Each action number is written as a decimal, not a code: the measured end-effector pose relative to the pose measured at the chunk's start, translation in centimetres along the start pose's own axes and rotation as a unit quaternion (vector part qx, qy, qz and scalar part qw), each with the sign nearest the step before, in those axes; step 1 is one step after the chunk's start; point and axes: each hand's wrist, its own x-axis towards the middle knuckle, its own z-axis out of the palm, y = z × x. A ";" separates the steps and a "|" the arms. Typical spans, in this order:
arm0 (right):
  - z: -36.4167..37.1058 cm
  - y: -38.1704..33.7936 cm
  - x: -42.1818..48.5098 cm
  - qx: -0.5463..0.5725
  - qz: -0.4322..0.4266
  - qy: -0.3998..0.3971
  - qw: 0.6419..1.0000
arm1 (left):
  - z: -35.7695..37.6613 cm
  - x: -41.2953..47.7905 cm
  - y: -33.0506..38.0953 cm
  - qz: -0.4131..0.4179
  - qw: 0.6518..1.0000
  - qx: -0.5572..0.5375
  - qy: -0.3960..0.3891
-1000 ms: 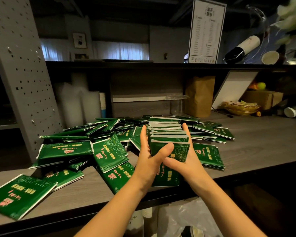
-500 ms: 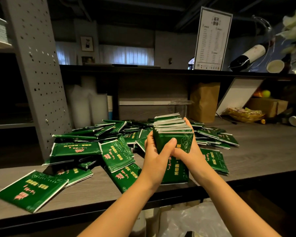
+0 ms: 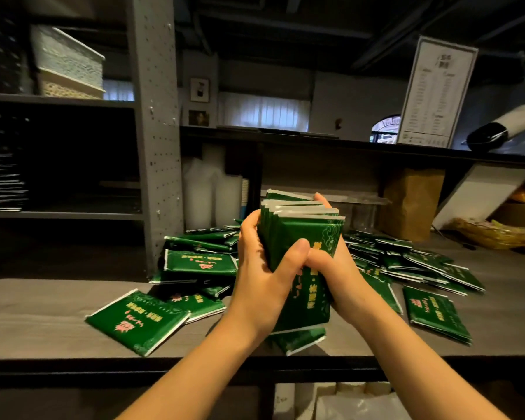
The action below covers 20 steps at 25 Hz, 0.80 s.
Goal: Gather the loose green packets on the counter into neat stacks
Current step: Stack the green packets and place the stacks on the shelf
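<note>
The left hand (image 3: 261,274) and right hand (image 3: 343,277) clasp a bundle of green packets (image 3: 300,237) upright, right of the perforated post (image 3: 155,116), apparently squaring it; next it probably needs setting on the tabletop (image 3: 43,313).

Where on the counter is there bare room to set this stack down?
Widest bare counter: front left, bordered by the pegboard post, the front edge and the lone front-left packet. A narrower strip lies far right, past the front-right packet. Crowded: the loose pile behind the left hand and right hand gripping the stack.
</note>
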 end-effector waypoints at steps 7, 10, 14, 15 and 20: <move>8.9 -0.6 3.4 0.155 0.064 -0.045 0.985 | -9.3 -0.2 2.2 0.014 0.997 0.066 0.021; 13.1 -1.2 5.4 0.173 0.087 -0.074 0.978 | -13.5 0.5 3.3 -0.009 0.997 0.062 0.036; 18.0 -1.1 8.7 0.152 0.108 -0.108 0.977 | -18.2 1.0 5.0 -0.011 0.991 0.102 0.091; 19.0 -1.0 9.6 0.135 0.109 -0.122 0.977 | -19.2 1.3 5.1 -0.007 0.988 0.105 0.116; 22.2 -1.3 12.1 -0.087 -0.056 -0.064 0.993 | -24.2 4.3 6.2 -0.051 0.972 0.117 0.196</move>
